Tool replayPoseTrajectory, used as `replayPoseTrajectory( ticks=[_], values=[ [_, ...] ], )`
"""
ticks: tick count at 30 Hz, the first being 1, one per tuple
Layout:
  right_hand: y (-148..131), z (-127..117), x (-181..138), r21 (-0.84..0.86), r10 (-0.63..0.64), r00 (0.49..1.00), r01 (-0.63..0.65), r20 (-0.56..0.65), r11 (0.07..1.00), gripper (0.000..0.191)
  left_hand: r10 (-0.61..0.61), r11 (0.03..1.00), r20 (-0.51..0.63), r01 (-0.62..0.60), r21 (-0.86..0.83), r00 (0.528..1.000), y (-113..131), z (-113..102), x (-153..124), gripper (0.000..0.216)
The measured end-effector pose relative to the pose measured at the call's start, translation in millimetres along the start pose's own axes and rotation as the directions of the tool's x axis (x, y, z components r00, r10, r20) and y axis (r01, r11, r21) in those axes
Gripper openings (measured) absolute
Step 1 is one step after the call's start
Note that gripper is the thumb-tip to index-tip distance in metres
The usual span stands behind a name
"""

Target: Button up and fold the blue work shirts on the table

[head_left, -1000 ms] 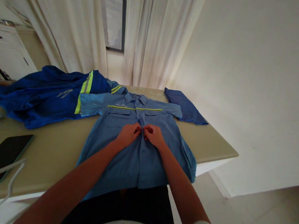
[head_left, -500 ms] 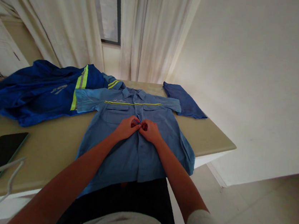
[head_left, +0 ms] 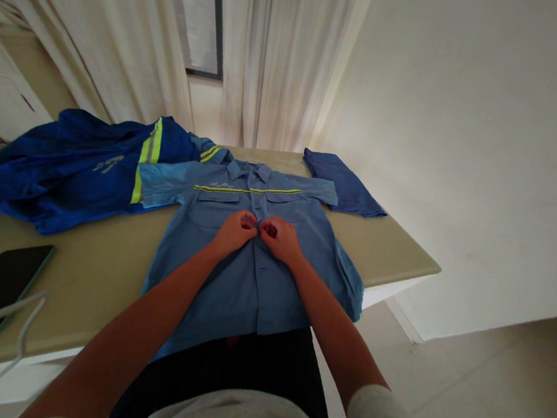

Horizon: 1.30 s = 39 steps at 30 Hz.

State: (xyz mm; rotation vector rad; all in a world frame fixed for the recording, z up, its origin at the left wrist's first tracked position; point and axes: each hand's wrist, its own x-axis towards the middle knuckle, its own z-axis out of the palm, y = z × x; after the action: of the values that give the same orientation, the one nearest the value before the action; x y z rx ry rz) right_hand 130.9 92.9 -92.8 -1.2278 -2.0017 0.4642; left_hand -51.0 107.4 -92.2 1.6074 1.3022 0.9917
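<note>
Left hand: is pinching the blue-grey shirt at its front opening.
Right hand: is pinching the same opening just beside the other hand, fingertips almost meeting.
Shirt: is lying front up, its collar pointing away from the person, a yellow stripe crossing the chest.
Bright-blue garment: is lying crumpled on the left, one shirt sleeve overlapping its reflective band.
Folded blue cloth: is resting beyond the other sleeve.
Table: is bearing these clothes and a dark tablet.
White cable: is crossing in front of the tablet.
Pale curtains: are hanging behind.
</note>
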Motion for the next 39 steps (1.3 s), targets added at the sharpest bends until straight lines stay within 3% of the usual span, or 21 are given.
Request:
replayPoseTrajectory(
  ticks=[3,7,10,13,15,20,25,28,32,36,39],
  values=[
    [-2.2,-1.6,-0.7,-0.008,-0.042,0.999,0.042,-0.024,0.999,0.008,-0.077,0.992,-0.001,0.076,-0.097,0.997,0.3,-0.8,0.5,0.026],
    [0.3,1.9,-0.3,0.003,0.018,1.0,-0.018,-0.002,1.0,0.006,0.024,0.995,0.037,-0.02,-0.101,0.999,-1.5,-0.7,-0.8,0.025],
    [7.0,5.8,1.7,0.073,0.116,0.993,-0.115,-0.005,0.991,0.01,0.17,0.983,0.044,-0.172,0.056,0.984,-0.4,-0.8,-3.1,0.018],
    [14.1,7.2,4.2,0.26,0.206,0.979,-0.202,0.013,0.944,0.016,0.32,0.896,0.081,-0.33,0.296,0.944,3.1,-1.7,-6.0,0.012],
    [17.7,6.9,5.8,0.383,0.234,0.971,-0.235,0.049,0.893,0.021,0.367,0.849,0.09,-0.373,0.374,0.926,4.8,-2.1,-7.7,0.014],
    [23.2,8.2,8.9,0.484,0.243,0.963,-0.269,0.116,0.833,0.027,0.344,0.824,0.096,-0.35,0.446,0.934,1.1,-0.8,-9.2,0.021],
    [26.6,12.0,8.5,0.399,0.263,0.961,-0.277,0.089,0.874,0.032,0.381,0.662,0.194,-0.414,0.625,0.904,1.5,0.7,-10.9,0.015],
    [26.7,11.0,7.0,0.34,0.234,0.97,-0.245,0.072,0.908,0.04,0.348,0.63,0.223,-0.404,0.664,0.91,5.3,0.9,-11.5,0.018],
    [26.1,7.8,7.1,0.333,0.208,0.975,-0.223,0.08,0.916,0.04,0.366,0.733,0.19,-0.407,0.545,0.911,4.0,0.0,-6.9,0.022],
    [27.2,7.4,8.9,0.365,0.22,0.973,-0.232,0.075,0.902,0.038,0.273,0.904,0.095,-0.29,0.314,0.957,-1.5,-2.3,-0.3,0.026],
    [28.6,8.3,9.2,0.358,0.214,0.976,-0.213,0.039,0.909,0.035,0.255,0.929,0.067,-0.264,0.258,0.965,-3.2,-3.4,0.0,0.025]
  ],
)
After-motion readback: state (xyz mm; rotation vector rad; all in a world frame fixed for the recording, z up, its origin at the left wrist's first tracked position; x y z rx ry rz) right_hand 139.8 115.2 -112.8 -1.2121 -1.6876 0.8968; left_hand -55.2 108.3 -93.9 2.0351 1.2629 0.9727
